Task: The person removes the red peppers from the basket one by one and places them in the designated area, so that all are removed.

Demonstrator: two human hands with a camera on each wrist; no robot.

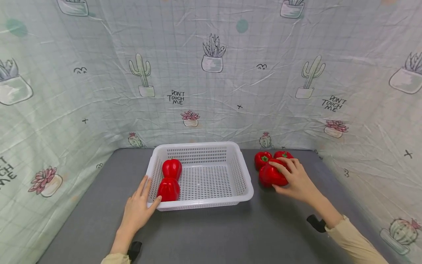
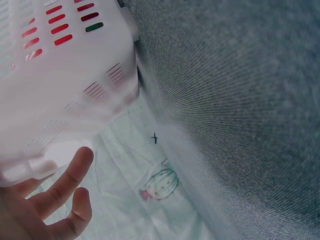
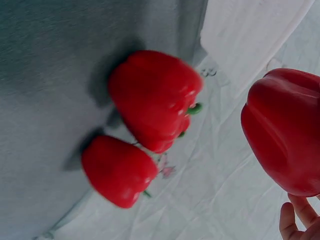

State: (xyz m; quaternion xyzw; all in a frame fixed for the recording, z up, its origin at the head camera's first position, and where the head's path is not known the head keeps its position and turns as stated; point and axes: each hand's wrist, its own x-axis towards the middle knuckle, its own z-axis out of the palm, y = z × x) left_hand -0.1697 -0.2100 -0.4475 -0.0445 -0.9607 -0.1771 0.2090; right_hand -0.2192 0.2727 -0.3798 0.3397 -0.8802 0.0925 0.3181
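Note:
My right hand (image 1: 296,180) grips a glossy red bell pepper (image 1: 277,173), thumb on the near side and fingers over the top. In the right wrist view this held pepper (image 3: 282,132) hangs apart from the others. Close around it in the head view sit more red bell peppers (image 1: 262,160) with green stems, one partly hidden beneath it. My left hand (image 1: 137,207) rests at the front left corner of a white perforated plastic basket (image 1: 200,202), its fingers stretched along the rim. Inside, two red peppers (image 1: 171,169) lie along the left wall.
A dark grey tabletop (image 1: 211,234) carries everything. Pale fabric (image 1: 214,95) printed with cacti hangs behind and on both sides, close to the back of the basket and the loose peppers. Dark straps (image 1: 316,223) circle the wrists.

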